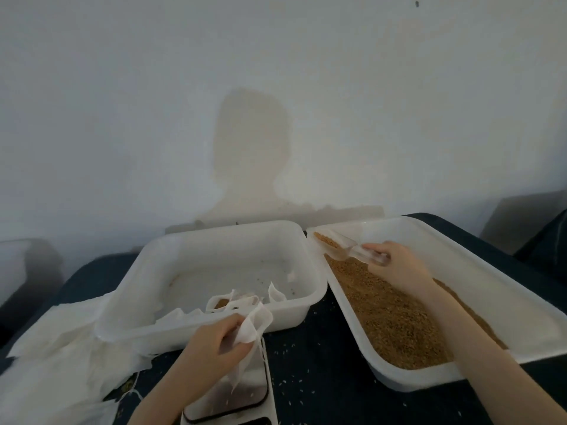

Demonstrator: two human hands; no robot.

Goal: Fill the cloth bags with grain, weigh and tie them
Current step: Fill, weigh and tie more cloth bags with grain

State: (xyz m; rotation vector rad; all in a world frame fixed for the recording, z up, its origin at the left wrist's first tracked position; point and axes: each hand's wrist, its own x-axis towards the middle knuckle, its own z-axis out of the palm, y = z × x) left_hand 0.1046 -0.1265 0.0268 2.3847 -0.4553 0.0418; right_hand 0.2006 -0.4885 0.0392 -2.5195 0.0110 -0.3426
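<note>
Dim, flat light w/ a grey-blue cast; source seems behind the person, as a soft head-and-shoulders shadow [253,154] falls on the wall [399,102] straight ahead. No hard glare. Whole frame soft & low-detail, blur worst at left edge & bottom corners. Wide-angle bend shows: tub [147,256] rims & tray [478,271] edges curve outward twd the sides

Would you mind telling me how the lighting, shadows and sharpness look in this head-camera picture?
Head view: dim, soft light; a head-shaped shadow falls on the wall; wide-angle bending tilts the grain tray; the picture is soft overall, the left edge blurriest; the scoop in the right hand and the bag in the left hand remain legible.
</note>
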